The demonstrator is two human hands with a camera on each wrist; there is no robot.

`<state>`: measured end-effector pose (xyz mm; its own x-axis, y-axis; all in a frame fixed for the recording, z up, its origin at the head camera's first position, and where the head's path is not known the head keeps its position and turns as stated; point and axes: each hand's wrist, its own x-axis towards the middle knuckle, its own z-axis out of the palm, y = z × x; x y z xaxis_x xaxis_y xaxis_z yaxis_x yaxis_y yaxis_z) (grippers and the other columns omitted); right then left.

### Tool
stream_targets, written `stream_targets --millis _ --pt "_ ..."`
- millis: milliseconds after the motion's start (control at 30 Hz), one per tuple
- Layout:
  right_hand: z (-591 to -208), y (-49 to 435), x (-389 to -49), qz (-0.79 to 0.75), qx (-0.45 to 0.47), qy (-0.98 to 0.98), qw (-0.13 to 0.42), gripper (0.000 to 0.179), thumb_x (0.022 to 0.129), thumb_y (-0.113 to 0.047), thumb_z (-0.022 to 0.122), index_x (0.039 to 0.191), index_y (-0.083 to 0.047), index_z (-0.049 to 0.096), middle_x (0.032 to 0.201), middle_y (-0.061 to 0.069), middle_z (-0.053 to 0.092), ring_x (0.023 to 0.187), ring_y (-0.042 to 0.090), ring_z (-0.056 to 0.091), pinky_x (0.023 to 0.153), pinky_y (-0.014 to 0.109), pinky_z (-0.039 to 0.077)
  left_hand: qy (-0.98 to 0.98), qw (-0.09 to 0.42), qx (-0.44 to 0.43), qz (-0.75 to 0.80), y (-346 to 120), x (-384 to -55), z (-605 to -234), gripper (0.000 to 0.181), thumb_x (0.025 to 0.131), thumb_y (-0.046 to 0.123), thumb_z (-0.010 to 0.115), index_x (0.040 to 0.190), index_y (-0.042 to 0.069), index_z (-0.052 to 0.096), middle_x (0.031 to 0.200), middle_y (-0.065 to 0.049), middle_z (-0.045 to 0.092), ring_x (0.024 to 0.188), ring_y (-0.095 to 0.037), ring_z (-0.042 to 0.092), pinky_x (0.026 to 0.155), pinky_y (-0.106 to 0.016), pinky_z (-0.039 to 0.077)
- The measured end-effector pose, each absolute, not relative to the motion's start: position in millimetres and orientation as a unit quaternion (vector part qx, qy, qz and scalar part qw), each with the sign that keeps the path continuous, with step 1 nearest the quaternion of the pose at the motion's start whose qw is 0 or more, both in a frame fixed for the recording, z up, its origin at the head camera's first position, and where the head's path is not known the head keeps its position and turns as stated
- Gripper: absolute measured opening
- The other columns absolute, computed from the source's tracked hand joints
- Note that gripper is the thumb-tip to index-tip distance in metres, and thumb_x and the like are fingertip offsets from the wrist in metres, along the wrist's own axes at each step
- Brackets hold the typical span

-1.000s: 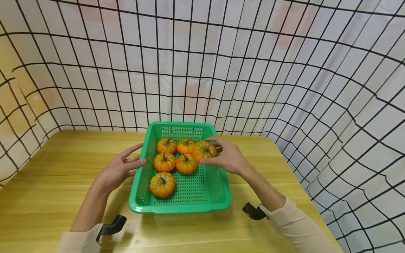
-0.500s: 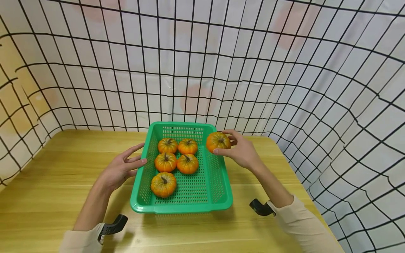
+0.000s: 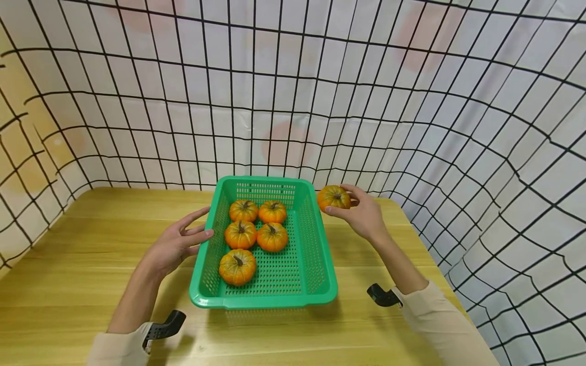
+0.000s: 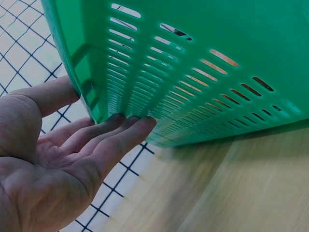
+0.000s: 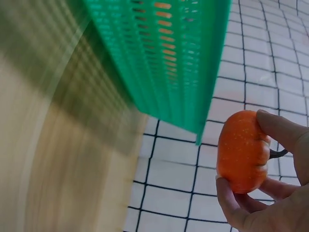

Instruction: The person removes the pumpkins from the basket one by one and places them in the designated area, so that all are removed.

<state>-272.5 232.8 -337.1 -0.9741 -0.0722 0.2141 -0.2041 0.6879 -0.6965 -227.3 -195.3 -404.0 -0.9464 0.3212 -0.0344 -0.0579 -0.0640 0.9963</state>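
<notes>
A small orange pumpkin (image 3: 334,197) is held in my right hand (image 3: 363,214), just outside the basket's right rim. In the right wrist view, the thumb and fingertips pinch that pumpkin (image 5: 244,151) from both sides, its dark stem towards the palm. My left hand (image 3: 171,245) holds the left side of the green basket (image 3: 263,304), thumb over the rim. In the left wrist view, the fingers (image 4: 118,140) lie nearly straight against the slotted outer wall. Several more pumpkins (image 3: 237,267) sit inside the basket, mostly along its left and back.
A light wooden table (image 3: 256,338) bears the basket. Behind it and to the right hangs a white sheet with a black grid net (image 3: 485,152). Dark wrist mounts (image 3: 165,326) stick out from both sleeves.
My right hand has carried the pumpkin rightwards and slightly away from me, from over the basket to outside its right rim. The left hand and basket have stayed almost still.
</notes>
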Motion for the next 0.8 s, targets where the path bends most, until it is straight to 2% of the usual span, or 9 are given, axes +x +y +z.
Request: stream_targets --millis 233,500,800 --pt "-352.6 243.0 -286.0 0.394 0.056 -0.910 0.113 0.077 0.084 -0.042 0.082 0.149 -0.015 0.051 0.137 0.019 0.058 0.119 0.037 0.058 0.088 0.048 0.055 0.666 0.136 0.099 0.727 -195.1 -227.2 -403.4 0.080 0.100 0.012 0.065 0.164 0.015 0.017 0.161 -0.029 0.030 0.121 -0.016 0.065 0.094 -0.039 0.058" --pt "-370.0 248.0 -301.1 0.387 0.050 -0.906 0.161 0.076 0.083 -0.038 0.084 0.146 -0.007 0.054 0.131 0.020 0.062 0.111 0.037 0.061 0.086 0.049 0.057 0.668 0.135 0.095 0.725 -196.2 -226.9 -403.7 0.079 0.101 0.012 0.064 0.164 0.015 0.018 0.161 -0.029 0.029 0.121 -0.013 0.064 0.095 -0.038 0.058" --pt "-385.7 251.9 -319.0 0.384 0.034 -0.904 0.188 0.077 0.084 -0.036 0.082 0.147 -0.004 0.052 0.134 0.023 0.062 0.111 0.038 0.064 0.089 0.051 0.059 0.668 0.136 0.100 0.724 -195.9 -227.3 -404.0 0.079 0.100 0.013 0.065 0.164 0.015 0.018 0.162 -0.028 0.028 0.124 -0.014 0.063 0.095 -0.039 0.058"
